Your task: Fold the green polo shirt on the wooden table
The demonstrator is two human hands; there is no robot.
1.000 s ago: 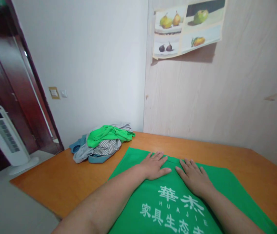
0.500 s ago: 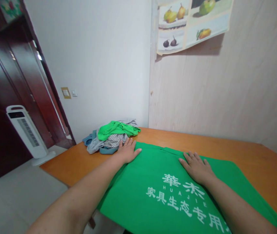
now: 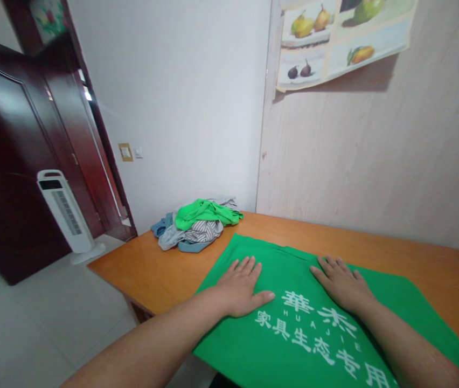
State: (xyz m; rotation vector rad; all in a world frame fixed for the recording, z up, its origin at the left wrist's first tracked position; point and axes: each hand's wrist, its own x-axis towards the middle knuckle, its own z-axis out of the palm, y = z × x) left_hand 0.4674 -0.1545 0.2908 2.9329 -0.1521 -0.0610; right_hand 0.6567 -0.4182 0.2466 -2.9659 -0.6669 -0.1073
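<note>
A green cloth (image 3: 278, 345) with white printed characters lies spread over the orange-brown table and hangs past its near edge. It looks like an apron or a shirt; the frames do not settle which. My left hand (image 3: 241, 288) rests flat on its left part, fingers spread, thumb pointing toward the print. Palm down, my right hand (image 3: 343, 283) lies on the cloth just above the large characters, its fingers stretched toward the far hem. Neither hand grips the fabric.
On the far left of the table (image 3: 132, 268) sits a crumpled heap of clothes (image 3: 199, 223), bright green, striped and grey-blue. A white tower fan (image 3: 65, 215) stands on the floor by the dark red door (image 3: 11, 161). Fruit pictures (image 3: 342, 43) hang on the wall.
My left hand has slid nearer over the cloth, away from the far hem and the clothes heap. My right hand stays almost in place. The view has turned slightly left.
</note>
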